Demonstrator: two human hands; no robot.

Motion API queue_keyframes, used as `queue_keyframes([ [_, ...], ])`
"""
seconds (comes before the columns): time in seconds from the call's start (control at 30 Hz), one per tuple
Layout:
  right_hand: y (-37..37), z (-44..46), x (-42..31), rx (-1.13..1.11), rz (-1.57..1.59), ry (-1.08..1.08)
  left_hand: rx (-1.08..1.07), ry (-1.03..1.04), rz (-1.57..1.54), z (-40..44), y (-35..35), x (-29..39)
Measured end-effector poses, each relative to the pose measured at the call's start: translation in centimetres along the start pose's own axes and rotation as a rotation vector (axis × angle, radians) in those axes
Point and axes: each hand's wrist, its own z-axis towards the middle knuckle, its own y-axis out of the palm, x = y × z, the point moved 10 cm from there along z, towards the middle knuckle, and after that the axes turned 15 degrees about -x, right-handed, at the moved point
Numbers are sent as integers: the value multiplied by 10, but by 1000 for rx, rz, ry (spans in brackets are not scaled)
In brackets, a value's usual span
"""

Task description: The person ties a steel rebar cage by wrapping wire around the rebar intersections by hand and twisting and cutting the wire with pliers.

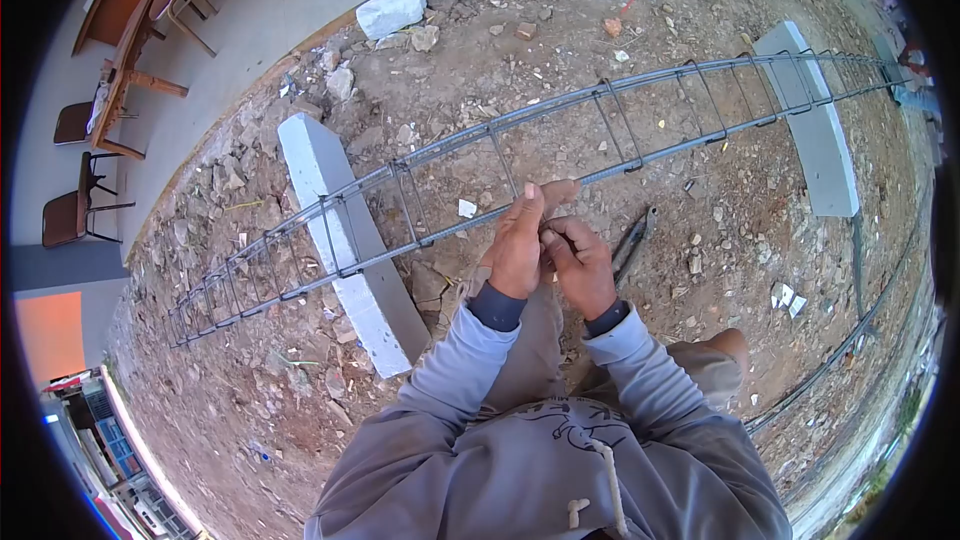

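Observation:
My left hand and my right hand meet in front of my body, just on the near side of a long rebar cage. Both are closed, fingertips pinched close together; whatever they hold is too small or hidden to make out. Longitudinal bars with square stirrups tied along them form the cage, which runs from lower left to upper right. It rests on a grey block at left and another pale block at right. Beside my right hand, a dark-handled pair of pincers lies on the ground.
Rubble and stones cover the dirt. A white block lies at the far edge by a paved floor with a wooden table and chairs. A dark cable curves along the right. Part of another person shows at the cage's far end.

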Motion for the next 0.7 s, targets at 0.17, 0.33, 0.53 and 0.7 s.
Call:
queue_keyframes([
  [0.17, 15, -12, 9, -188, 277, 160, -32, -97, 287, -13, -17, 8],
  [0.33, -3, -38, 40, -42, 250, 176, 202, -72, 758, -33, -48, 33],
  [0.53, 4, -41, 105, -31, 294, 387, 342, 136, 1289, -30, -65, 53],
  [0.7, 25, 7, 105, 27, 569, 256, 260, -60, 1222, -11, -65, 29],
])
